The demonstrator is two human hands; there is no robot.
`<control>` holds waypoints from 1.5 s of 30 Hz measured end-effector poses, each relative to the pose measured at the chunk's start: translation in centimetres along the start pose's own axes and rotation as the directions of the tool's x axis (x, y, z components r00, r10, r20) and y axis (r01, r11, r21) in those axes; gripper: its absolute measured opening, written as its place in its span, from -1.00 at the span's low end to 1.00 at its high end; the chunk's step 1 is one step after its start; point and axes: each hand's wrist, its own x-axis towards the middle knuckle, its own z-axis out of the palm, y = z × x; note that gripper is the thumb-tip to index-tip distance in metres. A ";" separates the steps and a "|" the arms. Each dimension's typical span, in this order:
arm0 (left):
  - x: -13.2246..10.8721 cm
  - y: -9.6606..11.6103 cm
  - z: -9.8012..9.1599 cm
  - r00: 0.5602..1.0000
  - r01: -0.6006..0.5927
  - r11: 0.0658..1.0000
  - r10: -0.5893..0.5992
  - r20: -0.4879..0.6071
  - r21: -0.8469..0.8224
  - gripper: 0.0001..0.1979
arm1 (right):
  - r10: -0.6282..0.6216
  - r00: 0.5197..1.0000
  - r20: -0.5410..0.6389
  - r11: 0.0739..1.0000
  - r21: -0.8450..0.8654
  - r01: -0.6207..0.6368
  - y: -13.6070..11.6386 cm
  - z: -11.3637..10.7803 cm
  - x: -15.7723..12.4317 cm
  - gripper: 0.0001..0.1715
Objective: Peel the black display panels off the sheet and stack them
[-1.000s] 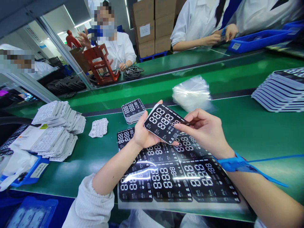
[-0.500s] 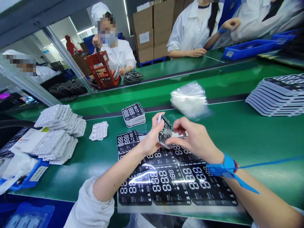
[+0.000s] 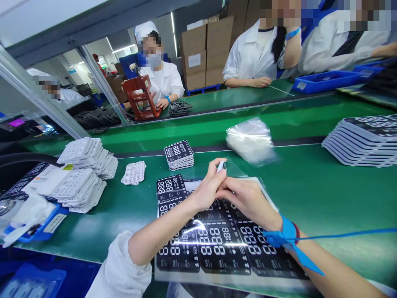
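Observation:
My left hand [image 3: 208, 188] is closed round a small panel [image 3: 221, 166], seen nearly edge-on with its white side showing at the fingertips. Fingers of my right hand [image 3: 245, 198] are pinched at the lower part of that panel, touching the left hand; a blue strap circles the right wrist. Under both hands lies a sheet of black printed panels [image 3: 214, 244] with white digit shapes. A short stack of black-faced panels [image 3: 179, 154] sits just beyond the sheet.
White panels stand in piles [image 3: 82, 178] at the left, with a smaller pile [image 3: 134, 172] beside them. A blue bin [image 3: 56, 221] is at the left edge. Clear plastic bags [image 3: 251, 138] lie beyond my hands. Tall panel stack [image 3: 366, 142] at right. People sit across the bench.
The held panel has turned from showing its black face to nearly edge-on. My right hand has closed in against my left. Across the bench, one person's hand has risen toward the head.

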 end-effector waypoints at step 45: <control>0.1 1.8 0.8 0.944 0.328 0.925 -0.310 0.115 -0.193 -0.64 | 0.099 0.988 0.122 0.993 0.053 -0.107 0.6 -0.7 -0.1 -0.50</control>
